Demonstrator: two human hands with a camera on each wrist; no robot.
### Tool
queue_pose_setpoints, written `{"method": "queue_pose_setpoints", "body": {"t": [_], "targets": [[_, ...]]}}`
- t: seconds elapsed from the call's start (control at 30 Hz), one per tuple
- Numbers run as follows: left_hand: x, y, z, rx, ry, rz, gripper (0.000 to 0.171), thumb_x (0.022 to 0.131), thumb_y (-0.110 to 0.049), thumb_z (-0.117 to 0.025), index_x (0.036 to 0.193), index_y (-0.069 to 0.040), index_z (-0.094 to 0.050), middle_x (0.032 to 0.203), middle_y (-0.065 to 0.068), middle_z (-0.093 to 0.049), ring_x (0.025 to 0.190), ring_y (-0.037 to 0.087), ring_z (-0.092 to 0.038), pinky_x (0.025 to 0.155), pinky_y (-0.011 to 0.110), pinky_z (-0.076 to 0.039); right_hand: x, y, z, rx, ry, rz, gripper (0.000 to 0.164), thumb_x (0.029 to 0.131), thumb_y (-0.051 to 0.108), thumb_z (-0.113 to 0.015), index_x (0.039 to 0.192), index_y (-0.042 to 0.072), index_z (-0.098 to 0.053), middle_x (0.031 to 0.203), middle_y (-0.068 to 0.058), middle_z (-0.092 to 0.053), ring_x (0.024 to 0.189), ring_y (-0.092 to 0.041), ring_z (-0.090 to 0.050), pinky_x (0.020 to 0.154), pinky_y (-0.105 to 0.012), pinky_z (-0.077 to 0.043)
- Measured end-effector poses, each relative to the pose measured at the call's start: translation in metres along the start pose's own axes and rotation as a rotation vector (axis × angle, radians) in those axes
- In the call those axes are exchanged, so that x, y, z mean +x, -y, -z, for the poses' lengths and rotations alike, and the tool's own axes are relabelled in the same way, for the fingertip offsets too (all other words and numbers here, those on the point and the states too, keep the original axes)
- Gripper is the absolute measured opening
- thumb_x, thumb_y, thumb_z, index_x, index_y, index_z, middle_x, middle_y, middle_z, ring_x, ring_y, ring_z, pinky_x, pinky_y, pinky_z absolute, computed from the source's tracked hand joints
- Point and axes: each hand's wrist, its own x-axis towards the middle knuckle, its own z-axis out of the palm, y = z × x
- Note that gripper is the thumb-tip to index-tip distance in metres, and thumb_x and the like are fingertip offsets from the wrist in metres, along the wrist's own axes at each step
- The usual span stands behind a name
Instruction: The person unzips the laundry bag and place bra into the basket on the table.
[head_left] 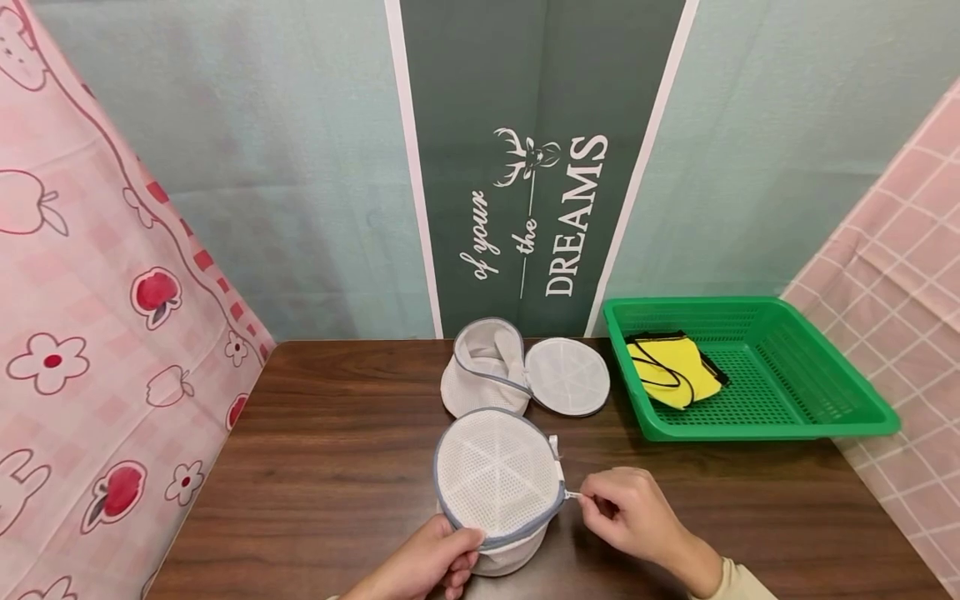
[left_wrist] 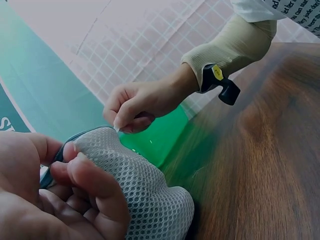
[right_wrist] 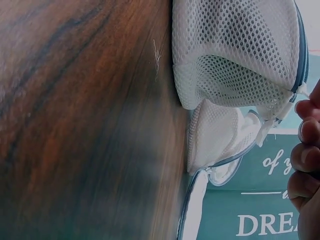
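A round white mesh laundry bag [head_left: 498,475] with blue-grey trim stands on the table near the front, its flat lid lying over the top. At the bag's front left rim, my left hand [head_left: 431,558] pinches the trim between thumb and fingers. My right hand [head_left: 633,517] grips the small white zipper pull [head_left: 572,495] at the right side of the rim. In the right wrist view, the mesh side [right_wrist: 235,55] sags inward and the zip edge runs up to the right fingertips. A white tag [head_left: 556,458] hangs near the pull.
Behind it sits a second mesh bag [head_left: 486,375], unzipped, its round lid [head_left: 568,377] flipped to the right. A green plastic basket [head_left: 772,431] at the back right holds a yellow cloth item [head_left: 678,371] with black edging and cord. Fabric curtains border the wooden table [head_left: 322,467].
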Motion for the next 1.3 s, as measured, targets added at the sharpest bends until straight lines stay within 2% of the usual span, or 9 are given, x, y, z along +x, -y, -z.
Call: {"method": "queue_pose_setpoints", "body": {"t": [0.1, 0.2, 0.23, 0.33, 0.63, 0.83, 0.97, 1.1, 1.3], "targets": [[0.0, 0.001, 0.001, -0.007, 0.013, -0.006, 0.042, 0.101, -0.015, -0.048, 0.069, 0.011, -0.043, 0.055, -0.008, -0.042, 0.048, 0.001, -0.039, 0.047, 0.014, -0.037, 0.0, 0.0, 0.0, -0.01, 0.004, -0.004, 0.024, 0.076, 0.005, -0.069, 0.073, 0.026, -0.057, 0.062, 0.019, -0.041, 0.059, 0.009, -0.036, 0.055, -0.005, -0.029], [0.0, 0.002, 0.003, -0.01, 0.034, -0.021, 0.051, 0.103, -0.017, -0.048, 0.086, 0.03, -0.039, 0.057, -0.008, -0.046, 0.05, 0.0, -0.042, 0.049, 0.014, -0.04, 0.0, 0.001, 0.0, -0.019, 0.007, -0.006, 0.024, 0.076, 0.007, -0.069, 0.073, 0.026, -0.057, 0.062, 0.02, -0.041, 0.058, 0.009, -0.036, 0.054, -0.005, -0.029], [0.0, 0.002, 0.004, -0.007, 0.041, -0.028, 0.052, 0.104, -0.017, -0.048, 0.092, 0.033, -0.039, 0.058, -0.008, -0.047, 0.051, 0.0, -0.044, 0.05, 0.014, -0.041, -0.001, 0.001, 0.0, -0.022, 0.01, -0.008, 0.024, 0.076, 0.007, -0.07, 0.073, 0.026, -0.057, 0.062, 0.02, -0.041, 0.058, 0.01, -0.036, 0.054, -0.005, -0.029], [-0.001, 0.002, 0.006, 0.005, 0.064, -0.04, 0.055, 0.105, -0.02, -0.047, 0.094, 0.034, -0.04, 0.06, -0.006, -0.05, 0.053, 0.0, -0.046, 0.05, 0.014, -0.042, 0.0, 0.002, 0.001, -0.026, 0.012, -0.012, 0.025, 0.075, 0.007, -0.071, 0.073, 0.027, -0.056, 0.062, 0.02, -0.042, 0.059, 0.01, -0.036, 0.054, -0.005, -0.029], [-0.007, -0.002, 0.017, -0.008, 0.073, -0.068, 0.061, 0.11, -0.031, -0.043, 0.098, 0.03, -0.044, 0.069, -0.004, -0.052, 0.059, 0.002, -0.051, 0.048, 0.015, -0.047, 0.001, 0.002, 0.003, -0.066, -0.015, -0.048, 0.023, 0.077, 0.01, -0.071, 0.074, 0.029, -0.058, 0.063, 0.021, -0.042, 0.058, 0.01, -0.037, 0.055, -0.006, -0.029], [-0.011, -0.007, 0.024, -0.019, 0.001, -0.023, 0.057, 0.109, -0.047, -0.035, 0.088, 0.0, -0.059, 0.07, -0.003, -0.051, 0.061, 0.007, -0.051, 0.049, 0.019, -0.049, 0.004, 0.002, 0.004, -0.066, -0.023, -0.052, 0.023, 0.08, 0.01, -0.07, 0.073, 0.028, -0.058, 0.063, 0.021, -0.042, 0.058, 0.01, -0.037, 0.055, -0.006, -0.03], [-0.012, -0.01, 0.029, -0.008, -0.046, -0.015, 0.064, 0.108, -0.056, -0.027, 0.089, -0.003, -0.058, 0.071, -0.001, -0.051, 0.062, 0.01, -0.051, 0.049, 0.022, -0.05, 0.007, 0.004, 0.005, -0.071, -0.025, -0.051, 0.021, 0.082, 0.012, -0.068, 0.073, 0.028, -0.058, 0.063, 0.021, -0.042, 0.058, 0.01, -0.037, 0.055, -0.005, -0.03], [-0.012, -0.012, 0.034, -0.019, -0.077, -0.039, 0.059, 0.109, -0.052, -0.028, 0.089, -0.004, -0.056, 0.072, -0.001, -0.05, 0.062, 0.011, -0.05, 0.05, 0.022, -0.049, 0.013, 0.006, 0.004, -0.065, -0.027, -0.034, 0.021, 0.084, 0.013, -0.069, 0.074, 0.028, -0.058, 0.063, 0.021, -0.043, 0.058, 0.01, -0.037, 0.055, -0.006, -0.03], [-0.01, -0.014, 0.035, -0.047, -0.106, -0.065, 0.045, 0.11, -0.041, -0.036, 0.087, -0.007, -0.056, 0.071, -0.002, -0.051, 0.062, 0.009, -0.051, 0.05, 0.02, -0.05, 0.025, 0.014, -0.001, -0.047, 0.0, -0.028, 0.025, 0.076, 0.009, -0.071, 0.072, 0.029, -0.056, 0.062, 0.021, -0.041, 0.058, 0.01, -0.035, 0.054, -0.006, -0.028]]}}
